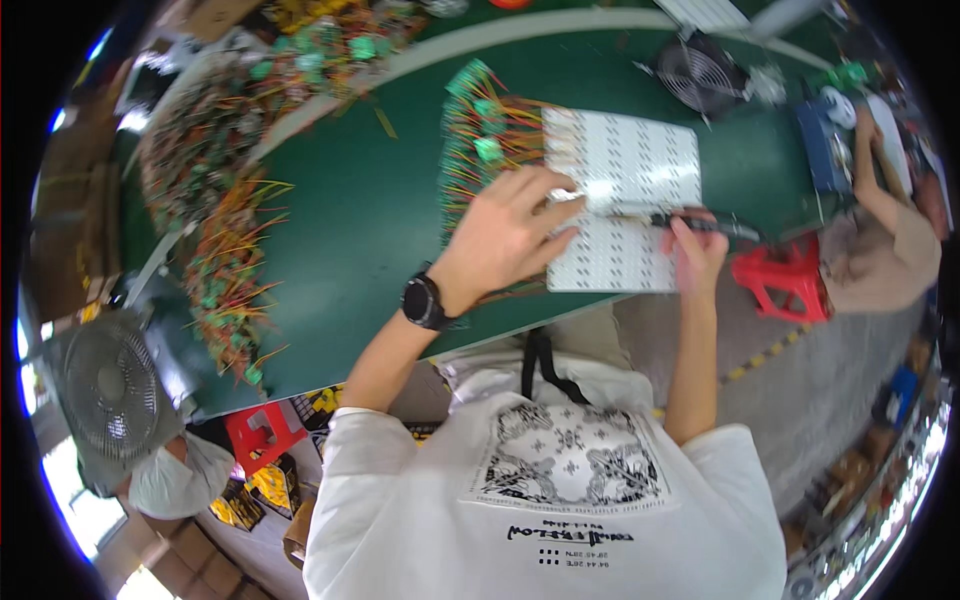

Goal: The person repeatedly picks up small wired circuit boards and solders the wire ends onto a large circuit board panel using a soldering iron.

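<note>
A white board (640,165) with rows of small dark slots lies on the green table in front of me. My left hand (515,235), a black watch on its wrist, reaches over the board's left edge. Its fingers are bent in toward each other, and anything between them is too small to make out. My right hand (697,245) is closed round a black pen-shaped tool (735,227) at the board's right side. The tool's thin tip points left toward my left fingertips. Green connectors with red and yellow wires (485,150) lie in a row along the board's left side, partly behind my left hand.
Heaps of wired connectors (225,290) cover the table's left side, with more at the back. A small black fan (700,75) sits at the back right. Beyond a red stool (785,280), another person (885,250) works at the right. A standing fan (110,385) is at the left.
</note>
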Demonstrator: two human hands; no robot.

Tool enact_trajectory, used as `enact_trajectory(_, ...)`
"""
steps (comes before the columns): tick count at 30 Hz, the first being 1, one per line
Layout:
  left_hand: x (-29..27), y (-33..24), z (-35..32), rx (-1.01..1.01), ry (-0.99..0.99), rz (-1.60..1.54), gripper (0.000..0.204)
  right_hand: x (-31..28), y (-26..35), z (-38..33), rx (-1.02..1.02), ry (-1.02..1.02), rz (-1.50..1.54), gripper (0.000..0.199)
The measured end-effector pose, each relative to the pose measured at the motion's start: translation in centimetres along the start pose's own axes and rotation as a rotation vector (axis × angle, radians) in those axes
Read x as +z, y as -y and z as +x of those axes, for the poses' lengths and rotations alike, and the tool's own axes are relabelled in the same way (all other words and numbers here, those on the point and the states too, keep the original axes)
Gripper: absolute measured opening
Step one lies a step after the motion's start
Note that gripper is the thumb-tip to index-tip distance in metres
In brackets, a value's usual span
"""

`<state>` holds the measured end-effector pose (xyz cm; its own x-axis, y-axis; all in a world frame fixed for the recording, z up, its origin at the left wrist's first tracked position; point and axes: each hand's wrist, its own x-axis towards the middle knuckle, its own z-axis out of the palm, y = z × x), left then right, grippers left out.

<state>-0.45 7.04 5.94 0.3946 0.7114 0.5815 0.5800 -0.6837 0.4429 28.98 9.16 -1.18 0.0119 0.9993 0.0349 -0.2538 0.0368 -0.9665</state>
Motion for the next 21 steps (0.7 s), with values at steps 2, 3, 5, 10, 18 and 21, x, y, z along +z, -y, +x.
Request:
enact_trajectory(2,-2.0,-0.2,0.7,-0.091,-0.031,0.066,0.023,0.0,0.0,-0.1,-0.02,-0.007,-0.024,0.017)
enact_trajectory(3,-2.8,0.2,0.7,-0.173,-0.061,0.114,0.017,-0.2,-0.1,-0.1,-0.024,0.019,-0.028,0.016)
enact_trajectory(5,-4.9,1.5,-0.3,-0.366,-0.091,0.18,0.013,-0.1,-0.3,-0.2,-0.019,0.022,-0.03,0.016)
enact_trajectory(10,-9.9,5.4,-5.8,-0.829,-0.274,0.526,0.012,-1.2,-0.8,-0.3,-0.013,0.043,-0.039,0.017)
enact_trajectory(18,-17.8,7.5,-17.7,-0.909,-0.252,1.458,0.03,-0.8,-0.7,0.1,0.012,0.052,-0.014,0.015)
enact_trajectory(21,-19.3,7.3,-20.0,-0.938,-0.22,1.437,0.029,-0.4,-0.3,0.1,0.035,0.049,-0.022,0.016)
